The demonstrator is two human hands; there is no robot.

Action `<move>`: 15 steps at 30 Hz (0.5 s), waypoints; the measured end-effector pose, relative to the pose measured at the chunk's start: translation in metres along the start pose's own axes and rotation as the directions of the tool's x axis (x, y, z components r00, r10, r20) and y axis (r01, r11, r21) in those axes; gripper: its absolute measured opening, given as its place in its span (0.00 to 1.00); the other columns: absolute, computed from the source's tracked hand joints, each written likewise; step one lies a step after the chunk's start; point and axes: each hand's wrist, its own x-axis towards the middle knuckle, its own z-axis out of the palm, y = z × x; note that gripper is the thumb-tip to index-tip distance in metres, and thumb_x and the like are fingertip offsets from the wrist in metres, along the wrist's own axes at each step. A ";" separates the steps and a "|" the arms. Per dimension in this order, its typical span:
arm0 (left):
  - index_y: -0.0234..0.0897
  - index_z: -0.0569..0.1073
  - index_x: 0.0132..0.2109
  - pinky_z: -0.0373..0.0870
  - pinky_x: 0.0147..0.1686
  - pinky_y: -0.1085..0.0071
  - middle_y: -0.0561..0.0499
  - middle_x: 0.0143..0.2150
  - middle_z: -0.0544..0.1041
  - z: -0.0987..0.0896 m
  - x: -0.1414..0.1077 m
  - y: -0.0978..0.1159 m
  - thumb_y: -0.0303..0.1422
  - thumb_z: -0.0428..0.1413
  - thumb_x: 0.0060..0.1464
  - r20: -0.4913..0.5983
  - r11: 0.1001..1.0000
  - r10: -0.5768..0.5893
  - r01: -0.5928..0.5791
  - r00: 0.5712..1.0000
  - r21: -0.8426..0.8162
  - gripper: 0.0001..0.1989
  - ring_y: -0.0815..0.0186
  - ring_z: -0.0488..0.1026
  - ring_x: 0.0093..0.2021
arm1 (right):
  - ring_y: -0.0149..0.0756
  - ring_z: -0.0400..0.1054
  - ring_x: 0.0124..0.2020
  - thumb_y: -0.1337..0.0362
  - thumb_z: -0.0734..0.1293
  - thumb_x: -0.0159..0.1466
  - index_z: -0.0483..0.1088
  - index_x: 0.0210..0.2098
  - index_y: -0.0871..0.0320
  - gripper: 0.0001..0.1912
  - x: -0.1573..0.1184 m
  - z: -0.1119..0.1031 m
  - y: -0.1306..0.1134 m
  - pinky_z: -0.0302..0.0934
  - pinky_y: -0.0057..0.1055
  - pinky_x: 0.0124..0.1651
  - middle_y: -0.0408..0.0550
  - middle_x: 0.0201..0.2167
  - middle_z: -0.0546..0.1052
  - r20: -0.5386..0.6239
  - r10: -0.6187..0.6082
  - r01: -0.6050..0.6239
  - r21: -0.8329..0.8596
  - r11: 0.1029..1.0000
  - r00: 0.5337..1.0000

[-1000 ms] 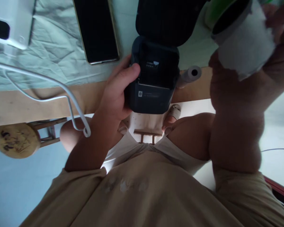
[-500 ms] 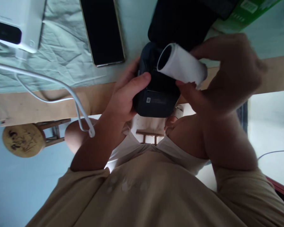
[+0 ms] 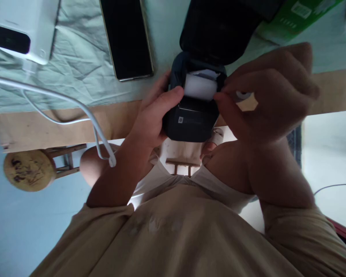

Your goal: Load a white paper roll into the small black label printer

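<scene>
A small black label printer (image 3: pixel 192 129), a white mark on its front, is gripped along its left side by my left hand (image 3: pixel 158 111), thumb over the edge of its opened compartment. Inside that compartment lies a white paper roll (image 3: pixel 200 86), crosswise, with a loose flap of paper behind it. My right hand (image 3: pixel 265 92) is at the right end of the roll, thumb and forefinger closed together there. Their exact hold is partly hidden. A small whitish piece (image 3: pixel 243 94) shows in the gap between those fingers; I cannot make out what it is.
A dark flat object (image 3: pixel 216 30) lies just beyond the printer, beside a green box (image 3: pixel 300 17). To the left are a phone (image 3: pixel 128 42), a white power bank (image 3: pixel 25 34) and a white cable (image 3: pixel 75 100) drooping over the table edge. A round stool (image 3: pixel 29 170) stands lower left.
The paper roll, held tilted above the printer before, has gone down into its compartment. My right hand has turned and its fingers have moved to the roll's right end. My left hand stays put.
</scene>
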 end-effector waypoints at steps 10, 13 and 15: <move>0.36 0.74 0.51 0.75 0.36 0.78 0.52 0.39 0.78 0.000 -0.001 -0.001 0.30 0.58 0.57 0.081 0.998 0.006 -0.010 0.997 0.056 0.15 0.68 0.78 0.39 | 0.20 0.63 0.26 0.63 0.66 0.62 0.71 0.47 0.48 0.13 0.009 -0.007 -0.021 0.58 0.24 0.38 0.31 0.43 0.77 0.202 0.390 -0.347 -0.218 0.912 0.898; 0.36 0.74 0.53 0.75 0.33 0.79 0.52 0.40 0.79 -0.004 0.001 -0.003 0.29 0.58 0.57 0.098 0.996 0.032 -0.040 0.995 0.077 0.16 0.69 0.78 0.37 | 0.19 0.61 0.24 0.63 0.68 0.58 0.72 0.45 0.45 0.15 0.015 -0.005 -0.024 0.55 0.25 0.36 0.25 0.41 0.77 0.222 0.552 -0.495 -0.266 0.827 0.803; 0.35 0.75 0.53 0.76 0.33 0.77 0.51 0.38 0.79 -0.006 0.001 -0.004 0.30 0.59 0.56 0.123 0.996 0.044 -0.053 0.991 0.073 0.17 0.71 0.77 0.31 | 0.19 0.60 0.26 0.63 0.68 0.56 0.73 0.42 0.44 0.14 0.019 -0.003 -0.025 0.51 0.24 0.35 0.25 0.38 0.76 0.218 0.603 -0.541 -0.285 0.791 0.767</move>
